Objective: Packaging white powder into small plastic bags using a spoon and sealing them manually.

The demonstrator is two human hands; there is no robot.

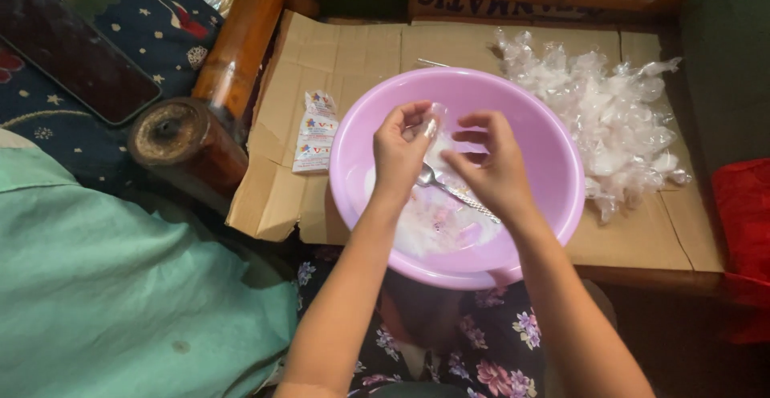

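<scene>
A pink plastic basin (553,157) rests on flattened cardboard (353,53) and holds a pale pinkish-white mixture (433,226) with a metal spoon (449,192) lying in it. Both hands hover over the basin. My left hand (399,151) pinches a small clear plastic bag (431,122) between thumb and fingers. My right hand (491,164) sits just to the right, its fingertips curled toward the same bag. Whether the right fingers touch the bag is unclear.
A heap of small clear plastic bags (609,117) lies right of the basin. Small printed sachets (314,135) lie to its left. A wooden bench arm (192,125), a dark phone (76,53), green fabric (104,286) and a red bag (746,238) surround the cardboard.
</scene>
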